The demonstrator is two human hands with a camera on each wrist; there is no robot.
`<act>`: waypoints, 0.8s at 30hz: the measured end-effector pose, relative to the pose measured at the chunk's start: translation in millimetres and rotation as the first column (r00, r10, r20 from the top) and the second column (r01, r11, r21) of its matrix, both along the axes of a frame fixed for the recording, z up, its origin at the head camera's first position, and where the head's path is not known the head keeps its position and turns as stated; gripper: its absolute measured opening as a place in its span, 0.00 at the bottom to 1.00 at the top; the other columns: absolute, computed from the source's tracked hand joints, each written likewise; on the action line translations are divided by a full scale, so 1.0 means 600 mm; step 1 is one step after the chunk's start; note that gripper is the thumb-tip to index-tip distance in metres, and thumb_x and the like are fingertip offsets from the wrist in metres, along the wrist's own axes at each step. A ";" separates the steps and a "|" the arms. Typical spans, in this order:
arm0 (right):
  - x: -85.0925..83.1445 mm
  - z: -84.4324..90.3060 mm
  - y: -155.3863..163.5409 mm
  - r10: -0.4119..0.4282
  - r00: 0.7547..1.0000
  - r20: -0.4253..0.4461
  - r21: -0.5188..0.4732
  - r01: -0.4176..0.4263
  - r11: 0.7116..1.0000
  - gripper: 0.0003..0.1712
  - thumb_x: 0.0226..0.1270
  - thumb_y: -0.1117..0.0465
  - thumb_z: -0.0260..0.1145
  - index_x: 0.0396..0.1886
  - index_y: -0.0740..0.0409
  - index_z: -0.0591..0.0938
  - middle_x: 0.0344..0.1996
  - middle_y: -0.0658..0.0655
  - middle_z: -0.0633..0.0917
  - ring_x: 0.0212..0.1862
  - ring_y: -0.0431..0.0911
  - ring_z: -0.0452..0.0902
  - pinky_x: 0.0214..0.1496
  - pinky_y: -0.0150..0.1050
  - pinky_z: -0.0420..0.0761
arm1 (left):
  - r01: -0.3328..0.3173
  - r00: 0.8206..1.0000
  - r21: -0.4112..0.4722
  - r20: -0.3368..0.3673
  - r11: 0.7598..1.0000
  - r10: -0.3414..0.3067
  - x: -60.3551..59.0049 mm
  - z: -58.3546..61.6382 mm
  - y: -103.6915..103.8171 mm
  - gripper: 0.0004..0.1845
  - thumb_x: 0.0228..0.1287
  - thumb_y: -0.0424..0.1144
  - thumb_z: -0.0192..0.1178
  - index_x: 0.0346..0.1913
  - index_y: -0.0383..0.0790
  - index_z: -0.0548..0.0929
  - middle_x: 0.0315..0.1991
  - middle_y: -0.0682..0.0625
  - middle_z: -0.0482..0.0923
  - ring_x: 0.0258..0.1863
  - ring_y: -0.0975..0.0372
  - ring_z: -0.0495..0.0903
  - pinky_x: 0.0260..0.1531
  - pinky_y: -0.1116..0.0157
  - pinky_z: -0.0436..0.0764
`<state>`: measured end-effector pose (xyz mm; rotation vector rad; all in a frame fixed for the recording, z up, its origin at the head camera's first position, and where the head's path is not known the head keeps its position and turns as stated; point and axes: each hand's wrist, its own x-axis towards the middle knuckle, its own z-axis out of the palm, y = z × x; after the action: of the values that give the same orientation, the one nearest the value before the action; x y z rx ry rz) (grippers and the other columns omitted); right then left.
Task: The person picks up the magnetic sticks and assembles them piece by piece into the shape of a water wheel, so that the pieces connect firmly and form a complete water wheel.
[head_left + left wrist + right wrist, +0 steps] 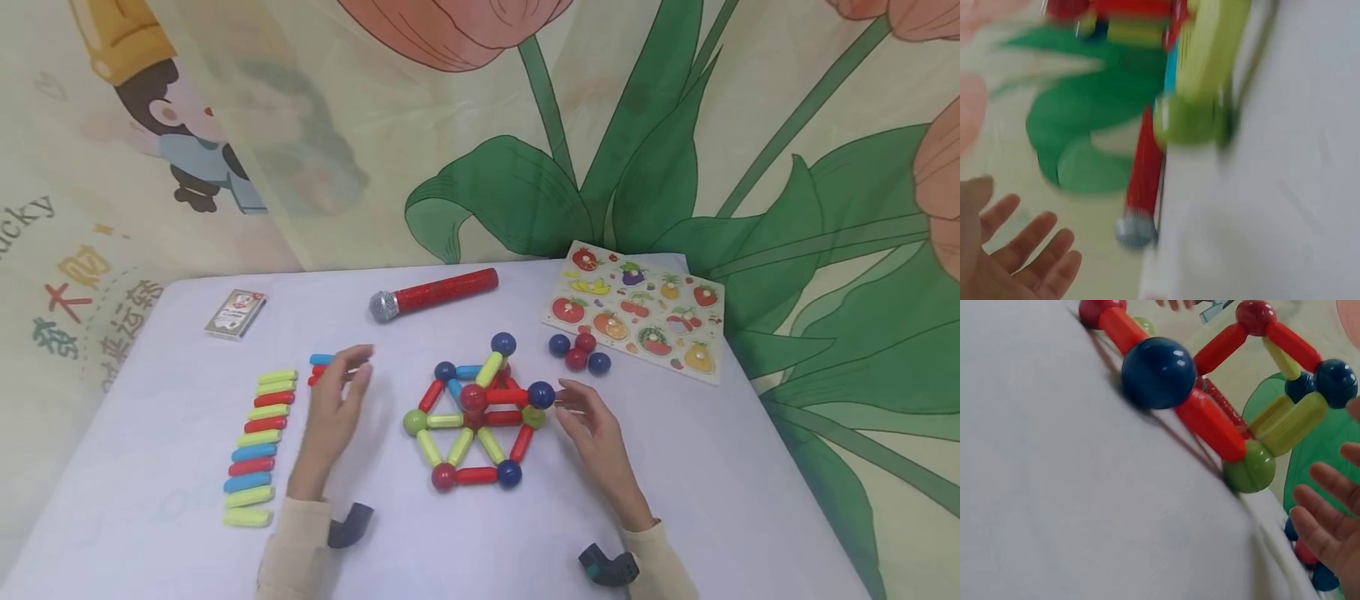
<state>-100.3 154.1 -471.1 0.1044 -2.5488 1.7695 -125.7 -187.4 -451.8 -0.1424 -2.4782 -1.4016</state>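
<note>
Assembly step, by appearance: left hand [335,408] open, empty, loose rods [324,369] at fingertips. Right hand [596,433] open, empty, fingertips near rod-and-ball frame [477,412]. Next move likely needs rod pickup.

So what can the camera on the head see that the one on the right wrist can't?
Only the head view shows the row of loose sticks at the left, the open left hand beside a few more sticks, the card box, the toy microphone and the fruit puzzle board. Only the right wrist view shows, close up, a dark blue ball joined to a red stick low in the structure. Both show the stick-and-ball structure, the white table and the open right hand beside the structure.
</note>
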 end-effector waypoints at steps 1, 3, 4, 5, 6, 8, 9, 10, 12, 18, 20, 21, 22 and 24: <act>0.001 -0.005 0.002 -0.007 1.000 0.023 0.007 0.007 1.000 0.23 0.70 0.62 0.60 0.63 0.58 0.71 0.51 0.58 0.80 0.52 0.47 0.77 0.53 0.30 0.77 | -0.076 0.997 -0.004 0.017 0.997 0.076 0.000 -0.005 -0.023 0.17 0.72 0.37 0.53 0.60 0.38 0.73 0.57 0.45 0.76 0.56 0.56 0.74 0.56 0.55 0.74; 0.001 -0.014 0.005 -0.009 0.997 0.071 0.019 0.008 1.000 0.22 0.70 0.61 0.60 0.63 0.55 0.72 0.50 0.57 0.81 0.49 0.47 0.79 0.50 0.28 0.77 | -0.187 0.980 -0.024 0.066 0.982 0.188 0.002 -0.016 -0.060 0.18 0.70 0.34 0.55 0.60 0.38 0.73 0.58 0.45 0.75 0.58 0.56 0.72 0.59 0.54 0.73; 0.002 -0.018 0.005 -0.006 0.996 0.088 0.019 0.004 1.000 0.22 0.70 0.61 0.61 0.62 0.54 0.72 0.49 0.57 0.81 0.47 0.47 0.80 0.49 0.28 0.78 | -0.222 0.969 -0.047 0.100 0.974 0.225 0.005 -0.020 -0.074 0.18 0.69 0.34 0.56 0.60 0.38 0.73 0.58 0.45 0.74 0.60 0.55 0.71 0.60 0.52 0.72; 0.002 -0.022 0.005 -0.001 0.995 0.097 0.014 0.000 1.000 0.22 0.70 0.61 0.61 0.62 0.55 0.73 0.49 0.58 0.81 0.46 0.48 0.81 0.48 0.29 0.79 | -0.235 0.962 -0.054 0.131 0.970 0.240 0.007 -0.023 -0.084 0.19 0.69 0.33 0.56 0.61 0.38 0.72 0.59 0.44 0.73 0.61 0.53 0.70 0.61 0.50 0.70; 0.002 -0.025 0.005 0.003 0.994 0.107 0.009 -0.004 1.000 0.21 0.69 0.62 0.61 0.61 0.54 0.73 0.48 0.59 0.81 0.45 0.48 0.81 0.48 0.29 0.79 | -0.238 0.956 -0.063 0.160 0.969 0.245 0.009 -0.027 -0.092 0.19 0.68 0.32 0.56 0.61 0.37 0.72 0.60 0.43 0.72 0.62 0.51 0.69 0.61 0.49 0.70; 0.002 -0.031 0.004 0.010 0.993 0.117 -0.004 -0.010 1.000 0.21 0.69 0.64 0.61 0.60 0.55 0.73 0.47 0.59 0.81 0.44 0.47 0.82 0.47 0.29 0.80 | -0.228 0.950 -0.078 0.202 0.971 0.239 0.011 -0.034 -0.100 0.20 0.68 0.31 0.56 0.62 0.37 0.71 0.60 0.41 0.71 0.63 0.50 0.67 0.62 0.47 0.69; 0.002 -0.033 0.003 0.013 0.993 0.116 -0.005 -0.013 1.000 0.20 0.69 0.65 0.60 0.60 0.56 0.73 0.46 0.59 0.81 0.44 0.47 0.82 0.46 0.29 0.80 | -0.227 0.947 -0.079 0.216 0.971 0.239 0.011 -0.037 -0.102 0.20 0.68 0.31 0.56 0.62 0.37 0.71 0.60 0.42 0.71 0.63 0.50 0.67 0.62 0.47 0.69; 0.002 -0.035 0.004 0.011 0.993 0.117 -0.002 -0.011 1.000 0.20 0.69 0.65 0.60 0.59 0.57 0.74 0.46 0.59 0.81 0.43 0.46 0.82 0.46 0.29 0.80 | -0.223 0.947 -0.076 0.220 0.972 0.234 0.010 -0.042 -0.102 0.20 0.68 0.31 0.56 0.62 0.37 0.71 0.60 0.42 0.71 0.63 0.50 0.67 0.62 0.47 0.69; 0.003 -0.039 0.005 0.003 0.993 0.119 0.003 -0.003 1.000 0.19 0.69 0.66 0.60 0.58 0.57 0.74 0.46 0.58 0.81 0.43 0.45 0.82 0.45 0.29 0.81 | -0.222 0.947 -0.082 0.219 0.971 0.235 0.005 -0.051 -0.101 0.20 0.67 0.29 0.57 0.61 0.38 0.72 0.60 0.43 0.71 0.63 0.51 0.67 0.62 0.48 0.70; 0.002 -0.040 0.006 -0.009 0.993 0.118 0.016 0.007 1.000 0.17 0.69 0.65 0.60 0.56 0.57 0.76 0.44 0.59 0.82 0.41 0.45 0.82 0.43 0.31 0.82 | -0.219 0.938 -0.143 0.242 0.965 0.248 -0.002 -0.061 -0.097 0.19 0.64 0.28 0.60 0.57 0.39 0.74 0.56 0.42 0.72 0.58 0.51 0.69 0.58 0.48 0.73; 0.002 -0.039 0.006 -0.009 0.992 0.122 0.018 0.007 1.000 0.16 0.69 0.64 0.60 0.56 0.57 0.76 0.44 0.59 0.82 0.42 0.46 0.82 0.43 0.31 0.81 | -0.212 0.933 -0.163 0.258 0.964 0.249 -0.001 -0.060 -0.095 0.18 0.63 0.28 0.60 0.56 0.38 0.75 0.54 0.42 0.74 0.56 0.50 0.71 0.57 0.48 0.74; 0.002 -0.039 0.005 -0.008 0.992 0.126 0.018 0.006 1.000 0.16 0.69 0.63 0.60 0.56 0.57 0.76 0.44 0.58 0.82 0.42 0.46 0.82 0.43 0.31 0.81 | -0.208 0.931 -0.173 0.266 0.963 0.249 -0.001 -0.059 -0.094 0.18 0.63 0.28 0.61 0.55 0.38 0.75 0.53 0.42 0.74 0.55 0.50 0.71 0.56 0.47 0.74; 0.002 -0.038 0.005 -0.008 0.992 0.128 0.017 0.006 1.000 0.16 0.69 0.63 0.60 0.56 0.57 0.76 0.44 0.59 0.82 0.42 0.46 0.82 0.44 0.30 0.81 | -0.205 0.929 -0.178 0.274 0.962 0.249 0.000 -0.059 -0.094 0.17 0.63 0.29 0.61 0.55 0.39 0.75 0.53 0.42 0.75 0.54 0.50 0.72 0.56 0.48 0.75; 0.002 -0.038 0.003 -0.008 0.991 0.136 0.014 0.006 1.000 0.16 0.69 0.63 0.61 0.56 0.57 0.76 0.44 0.58 0.82 0.43 0.46 0.82 0.44 0.30 0.81 | -0.205 0.925 -0.171 0.289 0.964 0.248 0.000 -0.060 -0.091 0.16 0.63 0.31 0.62 0.54 0.40 0.76 0.52 0.43 0.76 0.53 0.51 0.73 0.55 0.49 0.75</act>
<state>-99.0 156.0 -493.8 -0.0256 -2.6503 1.8165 -125.4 -242.2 -487.7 0.3541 -2.7340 -1.2332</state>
